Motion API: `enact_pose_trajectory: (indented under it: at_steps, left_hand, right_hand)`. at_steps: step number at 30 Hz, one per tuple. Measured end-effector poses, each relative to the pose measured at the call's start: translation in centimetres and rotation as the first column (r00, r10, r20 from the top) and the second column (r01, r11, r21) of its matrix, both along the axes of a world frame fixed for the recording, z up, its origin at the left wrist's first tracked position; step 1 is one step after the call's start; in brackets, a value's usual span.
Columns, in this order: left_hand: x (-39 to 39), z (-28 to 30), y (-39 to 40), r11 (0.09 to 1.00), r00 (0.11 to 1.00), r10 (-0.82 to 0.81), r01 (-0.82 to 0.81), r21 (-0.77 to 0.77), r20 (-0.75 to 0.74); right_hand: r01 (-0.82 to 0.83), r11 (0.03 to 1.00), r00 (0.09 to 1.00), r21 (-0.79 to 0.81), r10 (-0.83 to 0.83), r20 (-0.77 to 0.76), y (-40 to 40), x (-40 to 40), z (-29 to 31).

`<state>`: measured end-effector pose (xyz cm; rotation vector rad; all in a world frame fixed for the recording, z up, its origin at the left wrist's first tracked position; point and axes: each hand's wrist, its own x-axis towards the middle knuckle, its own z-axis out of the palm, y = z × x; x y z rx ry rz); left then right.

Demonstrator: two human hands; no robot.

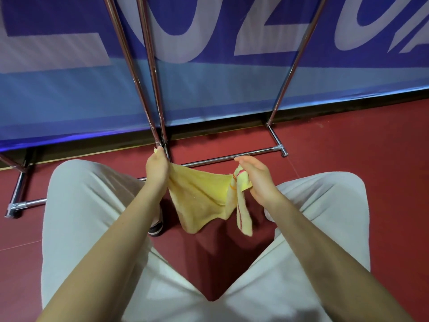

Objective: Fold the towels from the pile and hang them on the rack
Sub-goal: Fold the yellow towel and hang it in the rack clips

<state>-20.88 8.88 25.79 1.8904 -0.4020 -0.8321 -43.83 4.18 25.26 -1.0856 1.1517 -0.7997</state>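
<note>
Left hand [156, 169] and right hand [255, 180] each pinch a yellow towel [199, 201] edge, stretched just before the rack [232, 156].

Even indoor light, glare on chrome rack [148, 66], wide-angle bending, soft motion blur

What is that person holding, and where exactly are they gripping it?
A yellow towel, stretched between both hands. The left hand grips its upper left corner; the right hand holds the bunched upper right edge.

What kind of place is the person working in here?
Probably an indoor sports hall or event venue: a smooth dark red floor, a large blue banner with big white letters along the wall, and a chrome metal rack standing before it.
</note>
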Motion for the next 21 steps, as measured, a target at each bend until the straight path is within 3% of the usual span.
enact_pose_trajectory:
  at_steps: [4, 6, 8, 12, 17, 21]
  left_hand:
    - [-1.3, 0.9, 0.0, 0.997, 0.984, -0.009, -0.006, -0.079, -0.178]
    - [-1.8, 1.4, 0.0, 0.988, 0.947, 0.024, -0.070, -0.135, -0.320]
    - [-2.1, 1.6, -0.1, 0.986, 0.930, 0.024, -0.082, -0.143, -0.367]
    - [-3.4, 1.9, 0.3, 0.993, 0.948, -0.082, 0.053, -0.104, -0.307]
    - [-4.7, 1.2, 1.0, 0.940, 0.959, -0.273, 0.248, -0.233, -0.080]
    - [-5.6, 1.6, 1.0, 0.935, 0.965, -0.235, 0.191, -0.298, -0.118]
  right_hand:
    - [0.000, 1.000, 0.998, -0.003, -0.001, -0.061, -0.1, 0.4, 0.2]
    - [-0.009, 0.998, 0.989, -0.064, -0.001, -0.151, 0.0, 0.7, 0.4]
    - [-0.042, 0.993, 0.972, -0.113, 0.015, -0.233, 0.2, 1.2, 0.6]
    - [-0.053, 0.992, 0.964, -0.110, 0.023, -0.264, 0.6, 2.3, 0.6]
    - [-0.004, 0.998, 0.993, -0.069, -0.004, -0.118, 0.9, 3.3, 1.0]
    - [-0.068, 0.997, 0.996, 0.032, 0.066, 0.065, 1.1, 4.0, 1.9]
